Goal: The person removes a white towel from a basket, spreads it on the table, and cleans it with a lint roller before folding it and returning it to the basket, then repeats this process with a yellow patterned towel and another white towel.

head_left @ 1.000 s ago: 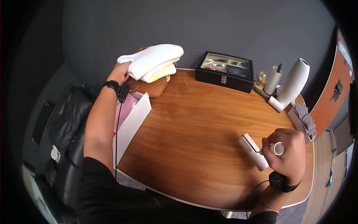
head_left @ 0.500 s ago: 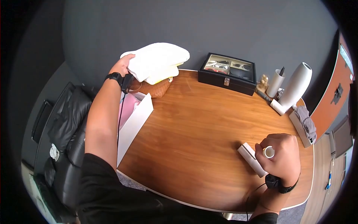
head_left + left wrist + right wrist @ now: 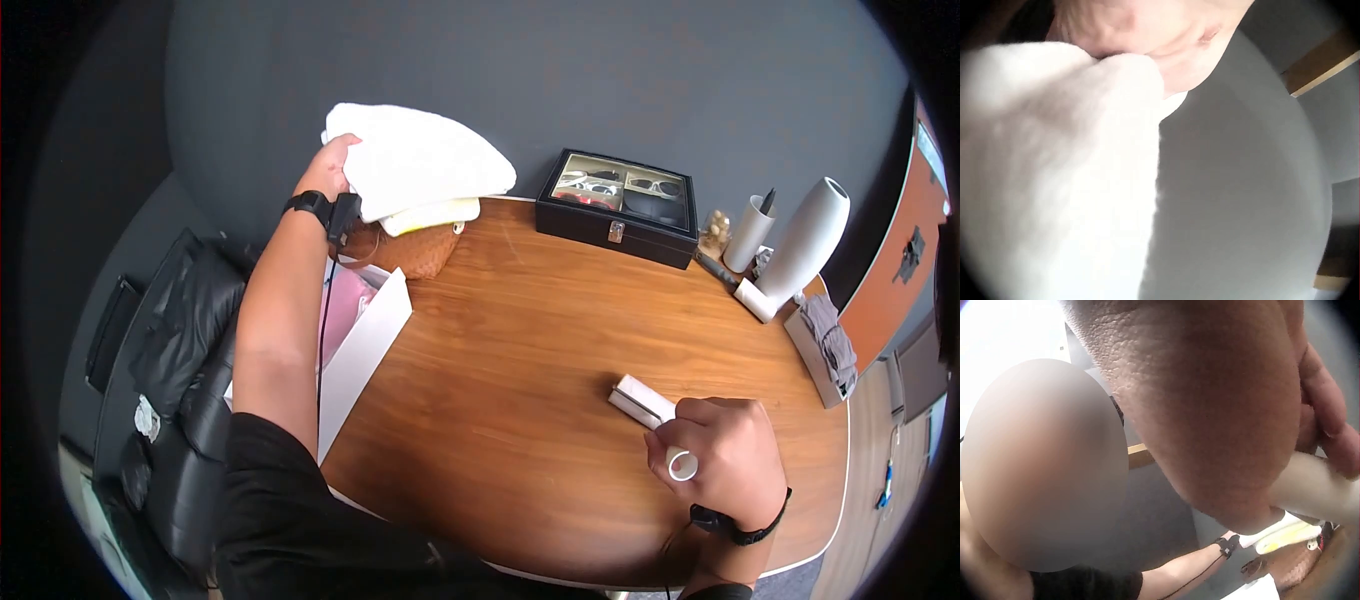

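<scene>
At the back left, my left hand (image 3: 333,168) grips the left edge of a folded white towel (image 3: 425,160), thumb on top; the left wrist view shows the towel (image 3: 1085,181) hanging from the hand (image 3: 1154,37). Under it lies a white and yellow cloth (image 3: 432,215) on a brown woven bag (image 3: 420,250). My right hand (image 3: 728,455), at the front right, has its fingers curled round a white cylindrical handle (image 3: 683,464). Beside that hand a pale bar-shaped part (image 3: 642,401) with a dark slit lies low over the wooden table (image 3: 500,400).
A white box (image 3: 372,350) holding pink cloth stands at the left edge. Along the back are a black glasses case (image 3: 618,208), a white pen cup (image 3: 750,235) and a tall white vase-like object (image 3: 808,240). A box with grey cloth (image 3: 826,335) stands at the right.
The white towel has been raised and tilted upward by my left hand, its right end shifting rightward. My right hand has moved left and toward the front with the white object.
</scene>
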The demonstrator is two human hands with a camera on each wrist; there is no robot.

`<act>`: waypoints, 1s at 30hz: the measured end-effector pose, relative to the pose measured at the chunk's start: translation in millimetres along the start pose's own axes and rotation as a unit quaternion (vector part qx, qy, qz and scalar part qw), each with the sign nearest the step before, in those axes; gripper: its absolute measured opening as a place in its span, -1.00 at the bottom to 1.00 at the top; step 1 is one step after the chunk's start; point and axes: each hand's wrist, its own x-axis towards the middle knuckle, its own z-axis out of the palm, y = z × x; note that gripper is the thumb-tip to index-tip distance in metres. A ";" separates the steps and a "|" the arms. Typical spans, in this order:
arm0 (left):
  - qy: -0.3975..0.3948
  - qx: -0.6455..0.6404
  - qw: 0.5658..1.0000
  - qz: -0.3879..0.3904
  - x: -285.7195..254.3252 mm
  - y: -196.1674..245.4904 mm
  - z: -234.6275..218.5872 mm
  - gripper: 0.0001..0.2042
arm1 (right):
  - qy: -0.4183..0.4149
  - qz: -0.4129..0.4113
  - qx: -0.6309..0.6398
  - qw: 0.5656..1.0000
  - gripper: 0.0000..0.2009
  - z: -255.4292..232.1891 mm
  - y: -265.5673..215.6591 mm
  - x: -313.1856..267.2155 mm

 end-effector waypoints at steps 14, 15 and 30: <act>0.156 -0.057 0.986 -0.031 -31.6 -20.0 -53.9 -0.70 | 0.004 -0.007 -0.001 1.000 -0.92 2.8 -0.3 5.3; 0.144 -0.045 0.988 -0.030 -16.7 -22.2 -64.2 -0.66 | 0.005 -0.004 -0.002 1.000 -0.92 3.1 -1.6 5.0; 0.023 0.565 0.784 0.256 -199.3 -69.3 -48.9 -0.37 | -0.021 -0.015 -0.079 0.997 -0.72 75.5 -40.5 -18.8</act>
